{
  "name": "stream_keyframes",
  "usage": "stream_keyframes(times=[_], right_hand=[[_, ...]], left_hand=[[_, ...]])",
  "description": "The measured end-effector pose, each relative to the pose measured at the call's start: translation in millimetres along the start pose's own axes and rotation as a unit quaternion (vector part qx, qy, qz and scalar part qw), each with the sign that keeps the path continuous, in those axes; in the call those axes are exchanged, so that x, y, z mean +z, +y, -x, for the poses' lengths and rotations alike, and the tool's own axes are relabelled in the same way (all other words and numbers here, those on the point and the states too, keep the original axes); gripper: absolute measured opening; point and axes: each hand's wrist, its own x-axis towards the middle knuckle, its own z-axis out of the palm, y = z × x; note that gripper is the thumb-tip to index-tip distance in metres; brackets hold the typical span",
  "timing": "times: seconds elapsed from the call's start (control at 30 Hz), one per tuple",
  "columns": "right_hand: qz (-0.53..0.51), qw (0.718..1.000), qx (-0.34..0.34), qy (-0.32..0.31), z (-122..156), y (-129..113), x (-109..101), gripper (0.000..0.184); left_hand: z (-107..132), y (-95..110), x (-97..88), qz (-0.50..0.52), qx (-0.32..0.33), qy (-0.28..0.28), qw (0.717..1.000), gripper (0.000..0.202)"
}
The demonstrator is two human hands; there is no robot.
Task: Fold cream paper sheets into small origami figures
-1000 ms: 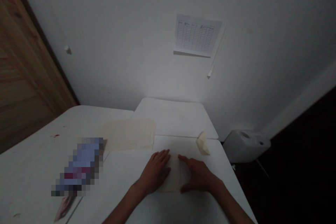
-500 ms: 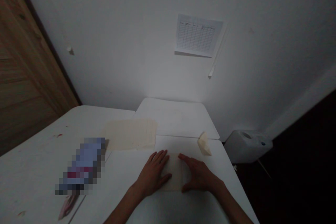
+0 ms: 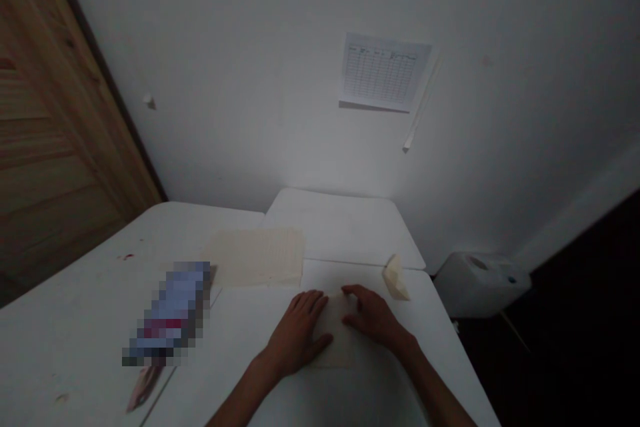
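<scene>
A cream sheet of paper (image 3: 336, 351) lies on the white table (image 3: 265, 373) in front of me. My left hand (image 3: 299, 335) rests flat on its left part, with the fingers stretched forward and the thumb out to the right. Over the paper's right side is my right hand (image 3: 374, 320); its index finger and thumb are apart, with their tips at the sheet. Part of the paper is hidden under both hands. Beyond my right hand sits a small folded cream paper piece (image 3: 396, 278).
A larger cream sheet (image 3: 255, 257) lies at the back left. Nearer left is a blurred-out bluish object (image 3: 173, 310) with a pinkish piece (image 3: 144, 387) below it. A printed table sheet (image 3: 383, 73) hangs on the wall. A white container (image 3: 480, 287) stands right of the table.
My right hand has moved over the paper's right side, its thumb shifting forward, closer to the index finger. My left hand stays on the sheet. The whole view has shifted slightly.
</scene>
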Motion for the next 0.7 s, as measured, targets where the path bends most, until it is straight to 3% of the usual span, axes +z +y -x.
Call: stream_keyframes(times=[0.2, 0.47, 0.7], right_hand=[[-0.032, 0.999, -0.027, 0.014, -6.6, -2.2, -0.5, 0.064], [-0.058, 0.997, -0.022, 0.044, -11.6, -0.7, 2.2, 0.03], [-0.165, 0.982, -0.003, 0.088, -11.8, 1.7, -1.2, 0.012]], left_hand=[[1.3, 2.7, -1.3, 0.021, -0.005, 0.013, 1.0, 0.067], [3.8, -1.8, 2.5, 0.079, -0.025, 0.032, 0.996, 0.078], [5.1, -12.5, 11.5, 0.199, -0.093, 0.104, 0.97, 0.08]])
